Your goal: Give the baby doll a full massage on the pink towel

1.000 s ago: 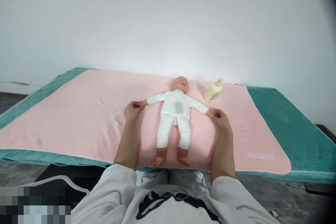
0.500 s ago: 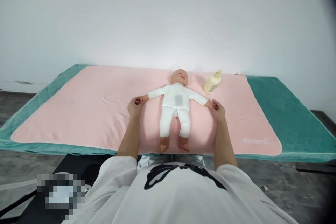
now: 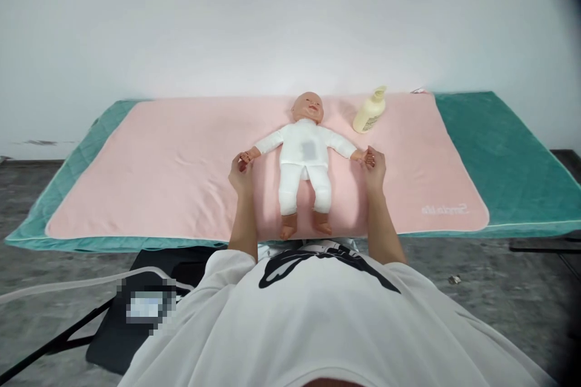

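- Faces a pale, plain wall (image 3: 290,24), standing at the near edge of a long bed or table, hard to tell which.
- Leans over a green quilted cover (image 3: 508,151), visible at both ends and along the front.
- Has a pink mat (image 3: 172,157) spread on top, lightly creased to the left of the doll.
- Wears a loose white shirt (image 3: 295,326) with a black print.
- Has the doll (image 3: 293,142) lying face up on the mat, with head toward the wall, feet by the near edge and both arms out sideways.
- Leaves a pale yellow pump bottle (image 3: 369,116) untouched, near the doll's head on the right.
- Grips with the left hand (image 3: 240,178) and the right hand (image 3: 376,172) alike, seemingly partway through holding or stretching the doll's arms outward.
- Calls, as a judgement, for a light, even hold on both sides before bending or freeing either arm.
- Pinches the doll's hands (image 3: 249,155) between thumb and curled fingers, one per side; cannot tell how firmly.
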{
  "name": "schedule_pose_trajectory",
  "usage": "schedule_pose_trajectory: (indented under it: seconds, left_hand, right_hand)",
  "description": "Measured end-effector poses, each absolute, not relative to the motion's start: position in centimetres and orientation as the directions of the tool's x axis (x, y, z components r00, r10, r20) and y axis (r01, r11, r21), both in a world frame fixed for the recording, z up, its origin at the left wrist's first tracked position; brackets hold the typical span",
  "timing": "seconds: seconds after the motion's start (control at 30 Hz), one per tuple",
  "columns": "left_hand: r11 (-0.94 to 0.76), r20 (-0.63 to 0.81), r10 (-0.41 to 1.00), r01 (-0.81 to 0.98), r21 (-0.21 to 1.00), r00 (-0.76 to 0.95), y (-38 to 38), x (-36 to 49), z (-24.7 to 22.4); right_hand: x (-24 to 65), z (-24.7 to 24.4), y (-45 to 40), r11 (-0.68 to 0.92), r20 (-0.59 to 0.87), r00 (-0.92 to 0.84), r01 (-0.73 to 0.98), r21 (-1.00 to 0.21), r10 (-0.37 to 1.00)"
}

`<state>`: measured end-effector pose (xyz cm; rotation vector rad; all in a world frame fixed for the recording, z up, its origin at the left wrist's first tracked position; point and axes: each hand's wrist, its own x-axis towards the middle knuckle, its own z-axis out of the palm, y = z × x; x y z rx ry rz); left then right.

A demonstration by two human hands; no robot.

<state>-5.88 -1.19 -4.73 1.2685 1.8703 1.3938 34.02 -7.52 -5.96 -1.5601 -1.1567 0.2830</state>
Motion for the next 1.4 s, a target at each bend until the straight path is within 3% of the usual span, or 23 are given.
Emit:
schedule_pose_trajectory:
  seconds: [0.1, 0.3, 0.47, 0.63, 0.87, 1.2, 1.4]
  left_hand:
    - [-0.101, 0.281, 0.859, 0.395, 0.913, -0.429, -1.5, -4.2, -3.5]
    - [-0.291, 0.499, 0.849, 0.631, 0.719, -0.177, -0.6, -2.2, 2.0]
    - [-0.539, 0.603, 0.782, 0.656, 0.528, 0.157, 0.2, 0.0, 2.9]
    - [-0.710, 0.592, 0.695, 0.520, 0.474, 0.408, -0.7, 3.2, 0.5]
    - [-0.699, 0.571, 0.711, 0.500, 0.511, 0.409, -1.0, 4.2, -0.9]
    - [-0.709, 0.589, 0.698, 0.513, 0.484, 0.408, -1.1, 5.0, -1.4]
    - [-0.668, 0.653, 0.717, 0.504, 0.547, 0.241, -1.8, 3.7, -1.5]
  right_hand:
    - [32.1, -4.1, -7.5, 0.155, 0.496, 0.469, 0.594, -0.789, 0.731]
    - [27.8, 0.1, -7.3, 0.261, 0.650, 0.265, 0.760, -0.595, 0.712]
    - [24.0, 0.2, -7.3, 0.303, 0.643, 0.144, 0.791, -0.531, 0.752]
    - [22.3, -1.1, -6.8, 0.364, 0.536, -0.053, 0.789, -0.495, 0.843]
    - [21.9, -1.8, -6.8, 0.333, 0.464, -0.049, 0.763, -0.553, 0.884]
    - [21.8, -1.7, -7.1, 0.332, 0.486, -0.034, 0.772, -0.542, 0.873]
    - [22.3, -1.3, -7.2, 0.340, 0.579, 0.016, 0.796, -0.501, 0.815]
